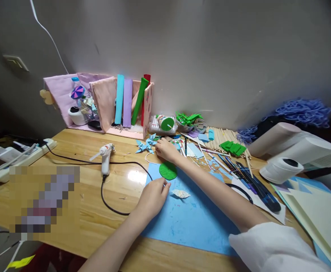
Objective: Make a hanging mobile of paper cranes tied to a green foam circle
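My left hand is over the left edge of a blue sheet, its thumb and fingers drawn together. Anything in that pinch is too small to make out. A green round disc lies just beyond its fingertips, and a small folded patterned paper piece rests to the right. My right hand reaches past the disc to blue folded-paper shapes at the near side of the craft clutter. Its fingers are bent downward and close together; what they hold, if anything, is hidden. A thin pale cord curves beside them.
A hot glue gun stands left, its black cable looping towards the sheet. A pink box with crepe-paper rolls stands behind. Pens, wooden sticks, white rolls and a power strip surround the work area.
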`<control>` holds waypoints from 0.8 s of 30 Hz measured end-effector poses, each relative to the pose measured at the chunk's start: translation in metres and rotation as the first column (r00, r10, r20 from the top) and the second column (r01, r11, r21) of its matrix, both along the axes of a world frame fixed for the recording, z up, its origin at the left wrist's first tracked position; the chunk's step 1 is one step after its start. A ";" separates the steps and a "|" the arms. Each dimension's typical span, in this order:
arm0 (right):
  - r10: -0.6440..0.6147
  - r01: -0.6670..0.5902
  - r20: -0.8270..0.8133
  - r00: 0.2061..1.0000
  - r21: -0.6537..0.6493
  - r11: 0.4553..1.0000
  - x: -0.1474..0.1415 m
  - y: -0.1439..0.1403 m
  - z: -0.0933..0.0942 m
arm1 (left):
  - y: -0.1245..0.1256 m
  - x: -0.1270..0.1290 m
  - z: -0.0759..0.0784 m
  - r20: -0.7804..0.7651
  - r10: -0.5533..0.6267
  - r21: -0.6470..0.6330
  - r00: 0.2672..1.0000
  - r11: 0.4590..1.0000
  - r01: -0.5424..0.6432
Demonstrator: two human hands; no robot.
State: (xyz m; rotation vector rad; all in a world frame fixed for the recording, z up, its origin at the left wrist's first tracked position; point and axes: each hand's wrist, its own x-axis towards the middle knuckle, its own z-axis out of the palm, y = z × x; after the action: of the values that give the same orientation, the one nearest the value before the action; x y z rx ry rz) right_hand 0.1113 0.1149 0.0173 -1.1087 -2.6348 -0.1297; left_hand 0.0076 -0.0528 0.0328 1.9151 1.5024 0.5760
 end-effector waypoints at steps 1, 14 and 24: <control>0.008 -0.008 -0.003 1.000 0.010 1.000 0.002 -0.001 0.001 | 0.001 -0.003 0.003 -0.036 0.030 0.023 0.999 0.999 -0.029; 0.263 -0.249 -0.196 0.945 0.092 0.964 0.020 -0.033 0.041 | 0.083 -0.041 0.012 -0.190 0.159 0.490 0.969 0.870 -0.047; -0.061 -0.078 -0.800 0.598 -0.134 0.988 0.055 -0.042 0.086 | 0.094 -0.052 -0.008 -0.234 0.187 0.457 0.954 0.887 -0.062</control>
State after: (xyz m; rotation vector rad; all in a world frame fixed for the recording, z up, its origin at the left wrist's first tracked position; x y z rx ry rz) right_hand 0.1664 0.0726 0.1037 -0.8891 -1.8217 0.4915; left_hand -0.0442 0.0411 0.0245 2.3338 1.7991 0.7974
